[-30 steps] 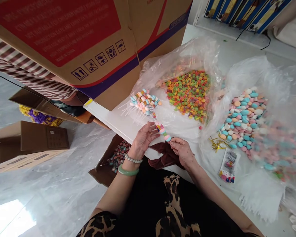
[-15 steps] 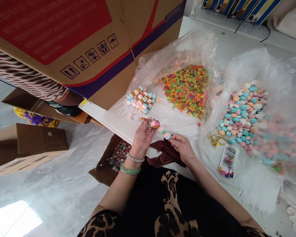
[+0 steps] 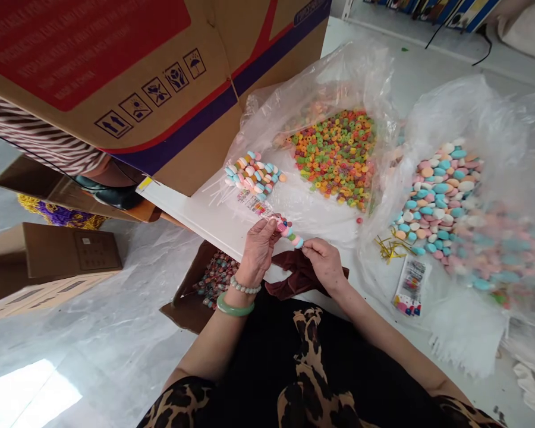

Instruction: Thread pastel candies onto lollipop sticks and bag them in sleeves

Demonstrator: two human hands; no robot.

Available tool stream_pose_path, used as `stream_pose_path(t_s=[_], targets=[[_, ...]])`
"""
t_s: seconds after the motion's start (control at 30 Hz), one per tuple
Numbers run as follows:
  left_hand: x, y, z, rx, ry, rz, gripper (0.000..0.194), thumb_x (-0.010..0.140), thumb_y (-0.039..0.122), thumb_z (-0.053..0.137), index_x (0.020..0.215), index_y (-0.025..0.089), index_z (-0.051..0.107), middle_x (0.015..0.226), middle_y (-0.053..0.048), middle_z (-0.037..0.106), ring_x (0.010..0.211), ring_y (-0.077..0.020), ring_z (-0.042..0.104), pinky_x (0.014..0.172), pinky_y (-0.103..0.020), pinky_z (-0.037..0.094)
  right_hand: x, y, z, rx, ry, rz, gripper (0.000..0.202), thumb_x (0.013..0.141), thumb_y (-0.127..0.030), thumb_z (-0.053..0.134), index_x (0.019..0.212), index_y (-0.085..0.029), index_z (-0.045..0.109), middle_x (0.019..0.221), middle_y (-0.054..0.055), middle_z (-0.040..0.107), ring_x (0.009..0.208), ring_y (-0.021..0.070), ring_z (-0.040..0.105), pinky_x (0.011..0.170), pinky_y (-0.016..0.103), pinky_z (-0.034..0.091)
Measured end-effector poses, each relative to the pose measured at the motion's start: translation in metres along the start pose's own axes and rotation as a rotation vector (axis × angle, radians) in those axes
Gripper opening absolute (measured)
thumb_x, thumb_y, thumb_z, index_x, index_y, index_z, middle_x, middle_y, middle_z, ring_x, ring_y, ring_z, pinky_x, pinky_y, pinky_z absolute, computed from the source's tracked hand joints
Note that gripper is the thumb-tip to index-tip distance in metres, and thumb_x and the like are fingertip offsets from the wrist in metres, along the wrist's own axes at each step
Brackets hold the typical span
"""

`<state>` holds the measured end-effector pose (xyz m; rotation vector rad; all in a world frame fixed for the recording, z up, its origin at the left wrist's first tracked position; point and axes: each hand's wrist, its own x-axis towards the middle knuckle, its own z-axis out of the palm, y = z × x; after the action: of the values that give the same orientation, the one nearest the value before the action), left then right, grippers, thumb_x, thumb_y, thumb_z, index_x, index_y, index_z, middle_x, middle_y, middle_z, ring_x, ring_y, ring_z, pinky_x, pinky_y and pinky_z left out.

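Observation:
My left hand (image 3: 258,246) pinches a clear printed candy wrapper (image 3: 255,205) that stretches away toward the back left. A candy skewer (image 3: 296,239) of pink, green and blue pieces sticks out of the wrapper's near end, its far part inside the film. My right hand (image 3: 325,263) grips the skewer's near end between thumb and fingertips; the stick itself is hidden there. Just beyond the wrapper lies a pile of candy skewers (image 3: 254,173) with white sticks. Under my hands is a dark red cloth (image 3: 289,279).
Plastic bags hold ring gummies (image 3: 336,154) and pastel candies (image 3: 441,196). Gold twist ties (image 3: 390,246) and a stack of wrappers (image 3: 411,285) lie right. A large carton (image 3: 205,125) stands back left; an open box (image 3: 187,306) of wrapped candies sits below the table edge. A person's striped sleeve (image 3: 35,131) shows left.
The skewer has slid farther into the wrapper, so less of it shows between my hands. My right hand has moved slightly left, toward my left hand. The view has shifted a little.

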<state>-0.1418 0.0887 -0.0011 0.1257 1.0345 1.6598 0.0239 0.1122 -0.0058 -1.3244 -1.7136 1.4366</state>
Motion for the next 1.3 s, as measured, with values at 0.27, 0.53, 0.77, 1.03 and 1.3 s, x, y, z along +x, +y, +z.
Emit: stream_pose_path(t_s=[0.27, 0.53, 0.77, 1.03, 1.3], targets=[[0.005, 0.01, -0.01, 0.103, 0.022, -0.134, 0.03, 0.067, 0.038, 0.081, 0.073, 0.011, 0.068, 0.072, -0.007, 0.071, 0.066, -0.0164, 0.066, 0.073, -0.03, 0.053, 0.009, -0.003, -0.008, 0.514, -0.258, 0.479, 0.023, 0.059, -0.034, 0.074, 0.07, -0.015, 0.065, 0.052, -0.006, 0.042, 0.043, 0.0041, 0.02, 0.043, 0.023, 0.009], [0.0, 0.012, -0.007, 0.207, -0.023, -0.074, 0.03, 0.063, 0.037, 0.083, 0.076, 0.012, 0.072, 0.072, -0.004, 0.071, 0.067, -0.0134, 0.063, 0.073, -0.027, 0.051, 0.01, 0.003, -0.004, 0.139, -0.07, 0.195, 0.013, 0.068, -0.03, 0.063, 0.063, -0.019, 0.063, 0.059, -0.004, 0.048, 0.057, 0.0105, 0.037, 0.053, 0.025, 0.026], [-0.01, -0.01, 0.002, 0.094, -0.034, -0.14, 0.034, 0.064, 0.039, 0.083, 0.079, 0.012, 0.07, 0.076, -0.005, 0.07, 0.073, -0.0164, 0.067, 0.077, -0.03, 0.052, 0.002, 0.001, 0.011, 0.374, -0.067, 0.297, 0.017, 0.067, -0.035, 0.064, 0.065, -0.019, 0.061, 0.056, -0.005, 0.044, 0.052, 0.0095, 0.031, 0.051, 0.025, 0.025], [0.005, 0.016, -0.01, 0.032, -0.115, -0.216, 0.032, 0.07, 0.031, 0.081, 0.094, 0.014, 0.068, 0.092, -0.007, 0.072, 0.085, -0.0188, 0.068, 0.085, -0.034, 0.053, 0.003, -0.005, 0.003, 0.22, -0.032, 0.111, 0.013, 0.074, -0.031, 0.061, 0.068, -0.02, 0.063, 0.063, -0.003, 0.049, 0.063, 0.0131, 0.041, 0.06, 0.026, 0.033], [0.004, 0.003, 0.0, -0.214, -0.047, -0.003, 0.021, 0.079, 0.027, 0.073, 0.096, 0.015, 0.066, 0.094, -0.005, 0.069, 0.101, -0.0201, 0.066, 0.096, -0.032, 0.049, 0.006, -0.006, 0.003, 0.472, -0.068, 0.349, 0.019, 0.064, -0.035, 0.069, 0.066, -0.017, 0.062, 0.052, -0.006, 0.042, 0.046, 0.0064, 0.026, 0.044, 0.023, 0.017]])
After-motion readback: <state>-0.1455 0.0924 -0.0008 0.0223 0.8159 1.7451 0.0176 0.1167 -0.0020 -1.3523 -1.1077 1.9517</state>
